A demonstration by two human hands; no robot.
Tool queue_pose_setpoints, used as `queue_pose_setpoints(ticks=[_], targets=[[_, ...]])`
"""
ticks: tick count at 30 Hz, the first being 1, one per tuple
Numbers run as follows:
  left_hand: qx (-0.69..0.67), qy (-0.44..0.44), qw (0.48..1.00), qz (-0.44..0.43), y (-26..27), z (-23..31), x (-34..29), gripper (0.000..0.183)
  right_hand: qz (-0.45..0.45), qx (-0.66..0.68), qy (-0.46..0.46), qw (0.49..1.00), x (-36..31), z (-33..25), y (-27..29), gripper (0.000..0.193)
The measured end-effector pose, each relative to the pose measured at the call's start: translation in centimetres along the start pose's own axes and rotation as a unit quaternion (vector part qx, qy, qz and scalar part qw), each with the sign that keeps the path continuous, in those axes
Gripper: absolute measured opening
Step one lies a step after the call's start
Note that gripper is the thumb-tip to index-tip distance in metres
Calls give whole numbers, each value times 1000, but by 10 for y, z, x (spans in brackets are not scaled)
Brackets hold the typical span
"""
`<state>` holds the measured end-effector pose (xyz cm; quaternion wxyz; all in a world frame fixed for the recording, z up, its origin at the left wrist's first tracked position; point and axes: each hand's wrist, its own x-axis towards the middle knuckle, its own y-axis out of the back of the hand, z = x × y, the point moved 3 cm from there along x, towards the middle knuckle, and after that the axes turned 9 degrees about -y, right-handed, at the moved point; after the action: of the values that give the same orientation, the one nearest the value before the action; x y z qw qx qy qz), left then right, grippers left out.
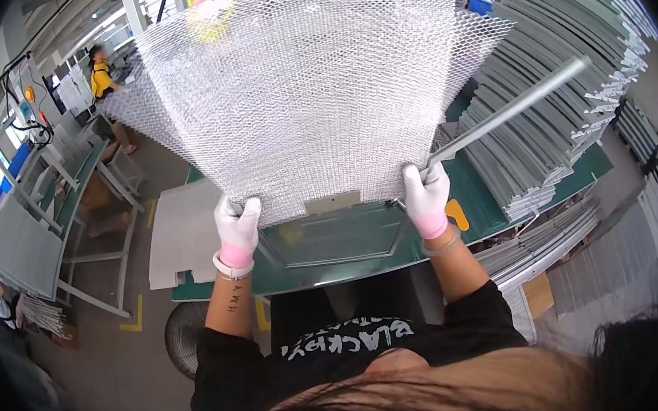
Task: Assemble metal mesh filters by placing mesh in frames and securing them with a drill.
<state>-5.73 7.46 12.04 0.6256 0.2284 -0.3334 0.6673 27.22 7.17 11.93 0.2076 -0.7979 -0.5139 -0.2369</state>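
Observation:
A large sheet of silver metal mesh (303, 90) stands raised in front of me, its lower edge between my hands. My left hand (238, 225), in a white and pink glove, pinches the sheet's lower left corner. At the lower right corner, my right hand (427, 197) is closed on the mesh. A long silver bar (516, 107) slants up to the right from the right hand's fingers; whether they also grip it cannot be made out. Under the mesh, a thin rectangular metal frame (326, 261) lies on the green tabletop (470, 205), partly covered by the sheet.
Long grey metal strips (547, 100) are stacked high at the right. A yellow-orange tool (457, 215) lies near my right hand. Pale flat panels (182, 226) rest on the left side. Another workbench (78, 196) and a person in yellow (101, 80) are farther left.

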Motion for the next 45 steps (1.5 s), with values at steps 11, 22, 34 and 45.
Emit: queue_pose_setpoints(ticks=[11,22,34,45], targets=[[2,1,1000,31,4,-11,-11,29,-82,40,-40,995,-20,2,9,18],[85,152,984,-36,31,-86,-105,20,-132,-49,-131,981,-96,102,23,24],[29,334,935,-112,51,-109,-127,30,-194,-131,-224,946,-116,119,37,33],[-2,-43,998,-51,12,3,-5,16,-188,123,-35,974,12,-28,0,9]])
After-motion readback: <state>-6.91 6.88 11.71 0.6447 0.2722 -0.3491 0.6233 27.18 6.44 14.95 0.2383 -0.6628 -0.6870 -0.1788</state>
